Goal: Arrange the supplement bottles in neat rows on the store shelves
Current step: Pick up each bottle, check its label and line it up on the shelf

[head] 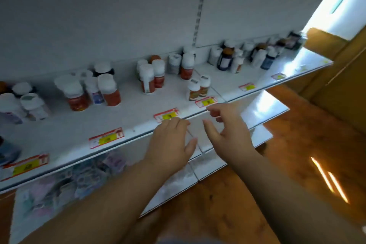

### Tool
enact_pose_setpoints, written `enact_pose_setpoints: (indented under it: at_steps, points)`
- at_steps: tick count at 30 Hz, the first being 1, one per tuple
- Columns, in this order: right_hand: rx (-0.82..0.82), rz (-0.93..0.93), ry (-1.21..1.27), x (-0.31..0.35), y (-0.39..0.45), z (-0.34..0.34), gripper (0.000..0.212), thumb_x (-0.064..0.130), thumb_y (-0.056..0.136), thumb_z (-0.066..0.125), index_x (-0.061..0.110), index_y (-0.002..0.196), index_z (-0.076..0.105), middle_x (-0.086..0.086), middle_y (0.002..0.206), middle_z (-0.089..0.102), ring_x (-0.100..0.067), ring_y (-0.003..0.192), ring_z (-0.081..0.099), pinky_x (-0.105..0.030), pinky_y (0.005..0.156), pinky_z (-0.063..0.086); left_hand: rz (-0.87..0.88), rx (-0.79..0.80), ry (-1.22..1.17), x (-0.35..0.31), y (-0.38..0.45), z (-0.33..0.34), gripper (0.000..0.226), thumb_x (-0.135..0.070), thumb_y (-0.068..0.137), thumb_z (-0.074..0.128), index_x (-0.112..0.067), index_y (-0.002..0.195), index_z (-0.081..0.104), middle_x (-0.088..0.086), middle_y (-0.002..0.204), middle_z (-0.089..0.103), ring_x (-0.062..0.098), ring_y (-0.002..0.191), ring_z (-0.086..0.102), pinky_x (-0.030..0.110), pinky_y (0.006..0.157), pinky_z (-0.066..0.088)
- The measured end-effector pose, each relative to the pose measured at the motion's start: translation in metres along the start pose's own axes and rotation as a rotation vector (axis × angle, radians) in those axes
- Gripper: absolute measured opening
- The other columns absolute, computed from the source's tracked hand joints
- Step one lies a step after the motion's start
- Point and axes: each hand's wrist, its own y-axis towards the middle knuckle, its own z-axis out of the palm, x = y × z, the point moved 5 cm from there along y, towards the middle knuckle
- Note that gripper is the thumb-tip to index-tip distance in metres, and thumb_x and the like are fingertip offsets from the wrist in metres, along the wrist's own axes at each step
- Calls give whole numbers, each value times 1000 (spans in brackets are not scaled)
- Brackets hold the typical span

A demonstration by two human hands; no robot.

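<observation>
Supplement bottles stand in loose groups along a white shelf (138,125). Two small orange-labelled bottles (198,88) sit nearest the shelf's front edge, just above my hands. Red-labelled white-capped bottles (151,78) stand further left, and another cluster (91,90) sits beyond them. Dark bottles (225,58) are grouped at the right. My left hand (170,140) hovers below the front edge, fingers apart, holding nothing. My right hand (225,130) is beside it, fingers spread and empty.
Red and yellow price tags (206,102) line the shelf's front edge. A lower shelf (65,184) holds blurred packets. Below and to the right is brown wooden floor (297,154). A cardboard box (340,65) stands at the right end of the shelf.
</observation>
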Motion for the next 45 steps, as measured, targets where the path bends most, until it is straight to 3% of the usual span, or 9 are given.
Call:
enact_pose_setpoints:
  at_steps: [6, 9, 13, 18, 24, 29, 35, 42, 45]
  points:
    - [-58, 132, -82, -120, 24, -108, 26, 31, 89, 62, 25, 114, 58, 10, 103, 58, -5, 95, 55, -32, 82, 52, 107, 53, -107, -122, 87, 63, 53, -53, 89, 49, -25, 134, 47, -3, 131, 54, 18, 120, 46, 39, 102, 40]
    - [-97, 190, -64, -176, 46, -134, 18, 38, 89, 59, 37, 106, 53, 19, 97, 58, -2, 92, 56, -27, 77, 53, 135, 92, -142, -154, 134, 96, 56, -57, 89, 45, -28, 136, 42, -6, 126, 55, 16, 117, 47, 38, 99, 42]
    - [-179, 262, -89, -252, 76, -164, 22, 53, 87, 51, 47, 107, 48, 26, 94, 57, 6, 93, 56, -8, 70, 45, 215, 108, -229, -204, 214, 138, 56, -57, 87, 46, -28, 135, 43, -8, 117, 59, 14, 109, 53, 34, 92, 45]
    - [-237, 415, -254, -346, 92, -226, 30, 45, 87, 60, 45, 115, 47, 31, 103, 45, 12, 101, 49, -11, 70, 49, 358, 183, -254, -285, 305, 186, 50, -53, 90, 48, -28, 133, 47, -6, 126, 56, 15, 114, 51, 35, 97, 44]
    - [-311, 534, -301, -445, 110, -285, 37, 43, 83, 65, 48, 113, 46, 34, 101, 43, 15, 96, 48, -3, 61, 41, 463, 264, -259, -377, 380, 244, 48, -51, 90, 50, -33, 133, 46, -9, 128, 55, 13, 116, 50, 36, 99, 45]
    - [-223, 464, -264, -542, 154, -323, 37, 37, 84, 68, 40, 117, 52, 22, 113, 49, 10, 89, 51, -4, 64, 42, 424, 227, -252, -437, 447, 297, 45, -46, 90, 53, -33, 132, 47, -12, 125, 56, 11, 114, 51, 32, 97, 45]
    - [-63, 296, -158, -621, 239, -357, 31, 43, 89, 60, 34, 117, 54, 20, 109, 50, 5, 92, 54, -7, 67, 42, 214, 110, -254, -469, 522, 324, 40, -40, 86, 58, -31, 125, 54, -12, 119, 61, 11, 110, 53, 35, 94, 47]
    - [71, 322, 5, -701, 329, -325, 30, 54, 90, 53, 36, 114, 52, 17, 113, 56, 5, 91, 56, -8, 65, 41, 33, 77, -232, -458, 593, 357, 37, -41, 85, 55, -32, 122, 55, -12, 114, 59, 9, 102, 52, 25, 88, 43]
    - [28, 329, 7, -733, 375, -315, 36, 61, 90, 44, 36, 115, 51, 13, 118, 57, 0, 89, 57, -8, 63, 40, -34, 84, -224, -449, 640, 373, 38, -40, 88, 57, -34, 126, 51, -12, 121, 56, 7, 107, 49, 23, 89, 40]
